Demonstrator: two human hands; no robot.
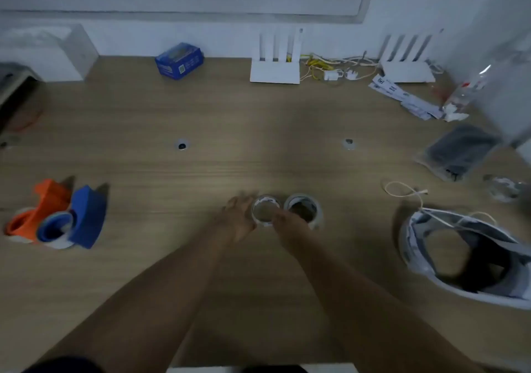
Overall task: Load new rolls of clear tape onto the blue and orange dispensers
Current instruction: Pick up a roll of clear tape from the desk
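Note:
Two clear tape rolls lie side by side at the middle of the wooden table. My left hand and my right hand both grip the left tape roll by its sides. The right tape roll lies flat just beside it, touching my right hand. Far to the left lie the orange dispenser and the blue dispenser, side by side, each with a roll on its hub. The picture is dim and a little blurred.
A white headset with a cable lies at the right. Two white routers, cables and a blue box line the back wall. A dark pouch, papers and a plastic bottle sit at the back right.

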